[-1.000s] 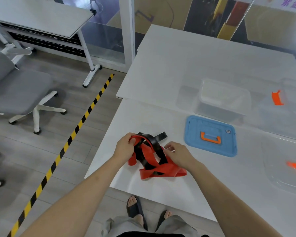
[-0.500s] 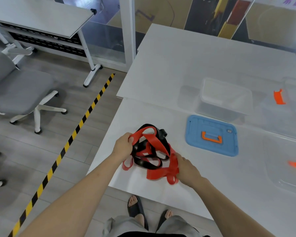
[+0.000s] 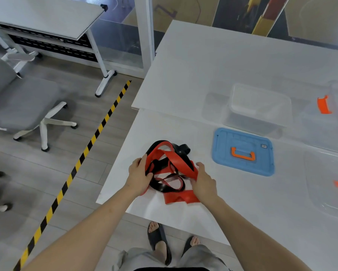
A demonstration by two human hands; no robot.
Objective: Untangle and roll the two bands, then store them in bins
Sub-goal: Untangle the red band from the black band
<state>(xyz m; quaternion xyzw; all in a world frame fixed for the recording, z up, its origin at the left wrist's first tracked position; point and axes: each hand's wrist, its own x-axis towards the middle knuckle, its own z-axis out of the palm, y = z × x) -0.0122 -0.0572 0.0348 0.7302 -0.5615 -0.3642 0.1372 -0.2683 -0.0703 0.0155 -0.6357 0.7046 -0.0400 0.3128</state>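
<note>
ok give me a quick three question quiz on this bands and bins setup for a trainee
1. True or false: the red band and the black band are tangled together.
2. The blue lid lies: A) flat on the table, on the near side of a clear bin; B) clipped onto that bin; C) held in the air.
3. Which hands grip the bands?
Key: 1 true. 2 A. 3 both, the left hand and the right hand.
</note>
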